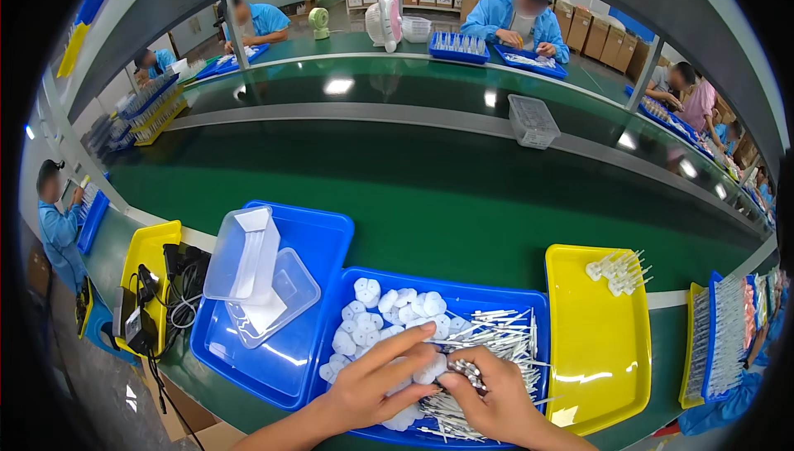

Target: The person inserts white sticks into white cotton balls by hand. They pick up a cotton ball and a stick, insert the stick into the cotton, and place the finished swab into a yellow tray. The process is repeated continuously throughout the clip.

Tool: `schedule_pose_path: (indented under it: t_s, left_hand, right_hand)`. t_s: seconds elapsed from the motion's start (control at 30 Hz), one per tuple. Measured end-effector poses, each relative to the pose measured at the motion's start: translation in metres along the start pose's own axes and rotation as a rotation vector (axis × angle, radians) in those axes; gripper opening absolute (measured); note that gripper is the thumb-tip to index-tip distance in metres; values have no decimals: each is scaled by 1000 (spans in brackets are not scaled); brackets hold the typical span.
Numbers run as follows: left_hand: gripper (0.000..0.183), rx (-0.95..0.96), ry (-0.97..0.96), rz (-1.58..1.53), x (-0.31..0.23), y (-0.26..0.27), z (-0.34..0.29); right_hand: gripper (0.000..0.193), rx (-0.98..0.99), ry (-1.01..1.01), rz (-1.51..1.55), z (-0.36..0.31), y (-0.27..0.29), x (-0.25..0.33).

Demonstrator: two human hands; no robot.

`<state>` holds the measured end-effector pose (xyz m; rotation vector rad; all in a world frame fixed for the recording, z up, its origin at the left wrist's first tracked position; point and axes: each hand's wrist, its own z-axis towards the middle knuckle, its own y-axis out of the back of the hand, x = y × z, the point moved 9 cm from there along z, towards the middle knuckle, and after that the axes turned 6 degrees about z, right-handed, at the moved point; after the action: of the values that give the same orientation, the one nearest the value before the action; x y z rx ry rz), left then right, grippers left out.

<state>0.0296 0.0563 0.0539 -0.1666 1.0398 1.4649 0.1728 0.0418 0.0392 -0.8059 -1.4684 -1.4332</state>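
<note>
Both my hands meet over a blue tray (542, 302) in front of me. My left hand (372, 385) pinches a white petal-edged disc (428, 368) between thumb and fingers. Close against it, my right hand (496, 397) is closed round a speckled grey-white cluster (468, 374), which looks like the ends of a bunch of thin sticks. Its thumb and fingertips are at the disc's edge. More white scalloped discs (364, 327) lie loose in the tray's left half. Thin white sticks (509, 331) are heaped in its right half, partly hidden under my right hand.
Right of it, a yellow tray (600, 352) carries a cluster of white stemmed pieces (619, 272). At left, another blue tray (322, 232) holds a clear plastic box (244, 256) and lid. Black cables and adapters (186, 273) lie beyond. A clear container (533, 120) stands across the bench; co-workers sit opposite.
</note>
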Motion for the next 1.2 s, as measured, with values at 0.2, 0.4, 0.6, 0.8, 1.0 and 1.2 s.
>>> schedule_pose_path:
  t_s: [0.2,0.4,0.6,0.8,1.0,1.2]
  left_hand:
    - [24,-153,444,-259,45,11,-9]
    - [18,-14,637,-581,61,-12,-19]
    - [13,-1,733,-926,64,-26,-23]
    - [18,-23,693,-859,67,-22,-25]
    - [26,-28,394,-536,50,-11,-15]
    - [27,-46,503,-706,59,-12,-21]
  right_hand:
    - [22,-52,-30,64,-2,13,-3]
    - [19,-40,-12,4,5,11,1]
    - [19,1,-30,71,9,10,-5]
    - [17,8,-87,72,9,11,-12]
    - [17,41,-8,68,7,5,-13]
    - [17,21,167,97,8,7,2]
